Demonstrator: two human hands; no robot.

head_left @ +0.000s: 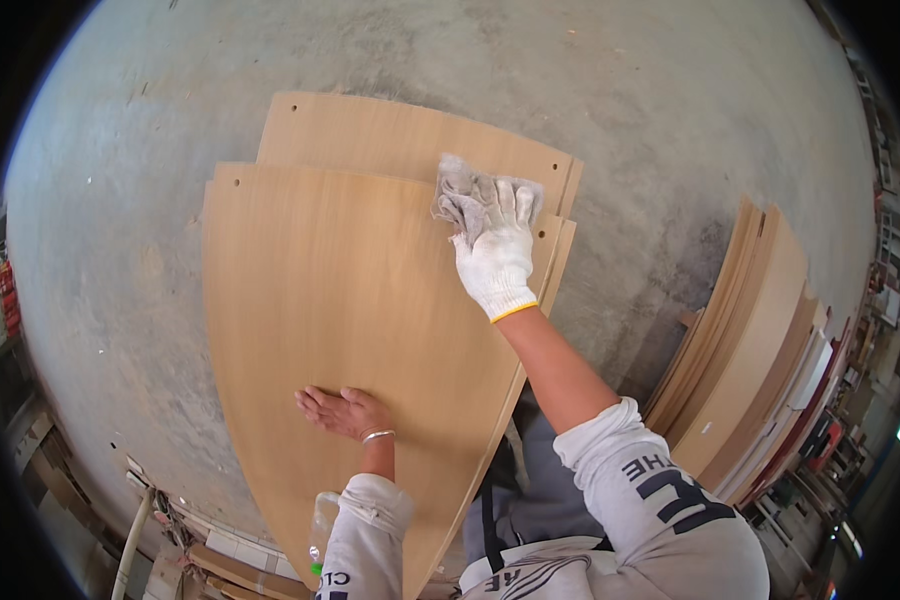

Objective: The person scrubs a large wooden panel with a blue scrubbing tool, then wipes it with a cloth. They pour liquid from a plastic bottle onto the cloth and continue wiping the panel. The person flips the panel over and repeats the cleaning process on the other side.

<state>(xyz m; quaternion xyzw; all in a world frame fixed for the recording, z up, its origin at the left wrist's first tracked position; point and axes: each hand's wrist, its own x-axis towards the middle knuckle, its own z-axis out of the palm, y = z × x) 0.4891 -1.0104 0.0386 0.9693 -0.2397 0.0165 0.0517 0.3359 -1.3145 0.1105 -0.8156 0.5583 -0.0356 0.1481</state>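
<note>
A light-brown wooden panel (310, 290) lies in front of me, on top of another wooden panel (390, 125) whose far edge sticks out beyond it. My right hand (498, 245), in a white knitted glove with a yellow cuff edge, holds a grey rag (460, 190) against the far right corner of the upper panel. Its fingers stretch over the cloth, which bunches up beside the thumb. Bare, with a bracelet at the wrist, my left hand (348, 412) rests on the panel's nearer part, fingers extended and holding nothing. Small dark holes show near the panels' far corners.
More boards (750, 330) stand in a row on the right. A clear plastic bottle (322, 525) with a green cap is beside my left forearm. Grey concrete floor (660, 110) surrounds the panels. Pieces of board (245, 572) and a pale pipe (135, 540) are at the lower left.
</note>
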